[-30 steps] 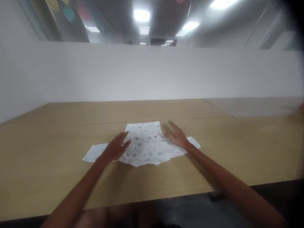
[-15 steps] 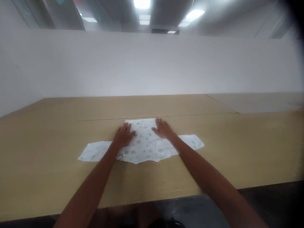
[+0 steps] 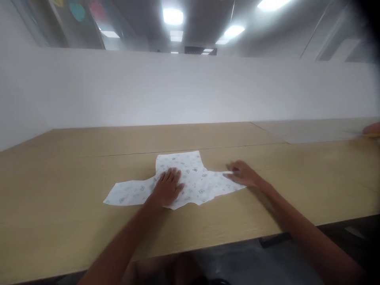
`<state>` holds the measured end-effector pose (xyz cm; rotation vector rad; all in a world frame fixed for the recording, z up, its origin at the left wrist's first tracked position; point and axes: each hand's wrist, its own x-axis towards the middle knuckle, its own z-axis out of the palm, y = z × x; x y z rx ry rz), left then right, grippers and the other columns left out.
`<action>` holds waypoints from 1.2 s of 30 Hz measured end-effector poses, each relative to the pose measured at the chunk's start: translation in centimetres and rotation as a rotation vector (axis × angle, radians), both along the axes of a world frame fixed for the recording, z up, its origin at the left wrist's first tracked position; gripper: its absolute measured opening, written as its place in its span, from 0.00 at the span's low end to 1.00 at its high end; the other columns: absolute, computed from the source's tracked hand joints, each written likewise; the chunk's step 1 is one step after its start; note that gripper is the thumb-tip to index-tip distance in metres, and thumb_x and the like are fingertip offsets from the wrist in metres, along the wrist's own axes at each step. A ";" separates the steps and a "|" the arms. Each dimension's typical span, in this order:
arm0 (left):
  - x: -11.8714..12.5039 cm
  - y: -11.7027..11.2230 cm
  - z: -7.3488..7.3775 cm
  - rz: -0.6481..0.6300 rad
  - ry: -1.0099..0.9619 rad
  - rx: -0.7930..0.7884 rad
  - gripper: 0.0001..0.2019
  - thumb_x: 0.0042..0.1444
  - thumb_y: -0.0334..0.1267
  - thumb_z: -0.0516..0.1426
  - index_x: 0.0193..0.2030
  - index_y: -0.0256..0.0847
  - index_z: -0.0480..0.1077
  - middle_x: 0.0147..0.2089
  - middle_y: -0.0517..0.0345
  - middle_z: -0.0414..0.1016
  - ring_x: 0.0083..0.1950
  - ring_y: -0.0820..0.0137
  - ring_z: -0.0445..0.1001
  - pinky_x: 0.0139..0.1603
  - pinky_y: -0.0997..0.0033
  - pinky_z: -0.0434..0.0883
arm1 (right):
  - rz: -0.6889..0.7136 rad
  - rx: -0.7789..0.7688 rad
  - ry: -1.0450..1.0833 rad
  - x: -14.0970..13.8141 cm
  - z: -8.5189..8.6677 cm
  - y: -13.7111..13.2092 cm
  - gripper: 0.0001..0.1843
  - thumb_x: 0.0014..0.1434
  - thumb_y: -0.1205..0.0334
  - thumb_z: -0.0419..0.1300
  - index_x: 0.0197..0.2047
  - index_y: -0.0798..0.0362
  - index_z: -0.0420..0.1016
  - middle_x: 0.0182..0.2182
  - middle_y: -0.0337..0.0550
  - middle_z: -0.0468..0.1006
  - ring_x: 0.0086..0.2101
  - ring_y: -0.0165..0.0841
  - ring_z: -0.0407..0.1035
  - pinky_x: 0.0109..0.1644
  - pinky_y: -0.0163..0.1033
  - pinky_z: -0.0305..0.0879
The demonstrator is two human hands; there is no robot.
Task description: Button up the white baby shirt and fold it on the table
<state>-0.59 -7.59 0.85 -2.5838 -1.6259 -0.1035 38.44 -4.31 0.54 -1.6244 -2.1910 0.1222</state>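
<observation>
A small white long-sleeved baby shirt [image 3: 194, 186] with a scattered print lies spread on the table, its sleeves out to both sides and its hem away from me. My left hand [image 3: 168, 187] rests flat on the shirt's body, left of the middle, fingers stretched out. Over the end of the right sleeve [image 3: 218, 180] is my right hand [image 3: 245, 174], its thumb and fingers apart. The fingertips there are smeared by motion, and the hand hides part of the cuff.
The light wooden table [image 3: 89, 229] has a seam running across it behind the shirt. A white partition wall [image 3: 190, 87] rises at its far side. At the right edge, another person's hand [image 3: 371, 128] shows, blurred.
My left hand has slid from the shirt's left edge onto its body. My right hand has moved right, from the hem to the right sleeve. A person's hand shows more clearly at far right.
</observation>
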 end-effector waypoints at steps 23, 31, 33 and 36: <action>6.6 0.5 0.5 -0.140 -1.279 -0.421 0.20 0.60 0.39 0.50 0.55 0.31 0.68 0.57 0.41 0.72 0.58 0.60 0.71 0.64 0.55 0.66 | 0.135 -0.355 1.083 -12.2 12.7 0.1 0.20 0.49 0.61 0.67 0.44 0.57 0.71 0.28 0.41 0.71 0.26 0.28 0.67 0.26 0.31 0.62; -0.2 1.3 5.2 0.019 -1.616 -1.294 0.37 0.59 0.69 0.47 0.55 0.34 0.66 0.44 0.44 0.74 0.44 0.58 0.76 0.53 0.46 0.72 | 0.274 -0.587 0.723 -20.8 9.5 -1.0 0.22 0.55 0.59 0.68 0.51 0.53 0.70 0.31 0.41 0.73 0.26 0.28 0.67 0.24 0.31 0.66; -1.1 1.2 5.5 0.059 -1.491 -1.253 0.34 0.58 0.67 0.52 0.52 0.36 0.68 0.43 0.47 0.73 0.41 0.62 0.74 0.49 0.49 0.75 | 0.336 -0.672 0.752 -21.1 8.4 -1.1 0.26 0.57 0.53 0.66 0.55 0.54 0.66 0.34 0.44 0.75 0.28 0.30 0.70 0.28 0.34 0.70; -1.6 1.1 5.4 0.115 -1.244 -0.973 0.29 0.56 0.63 0.57 0.53 0.40 0.69 0.47 0.48 0.72 0.41 0.65 0.73 0.38 0.63 0.76 | 0.311 -0.686 0.826 -20.2 6.5 -0.6 0.26 0.61 0.50 0.62 0.56 0.55 0.63 0.35 0.47 0.76 0.26 0.31 0.71 0.32 0.38 0.72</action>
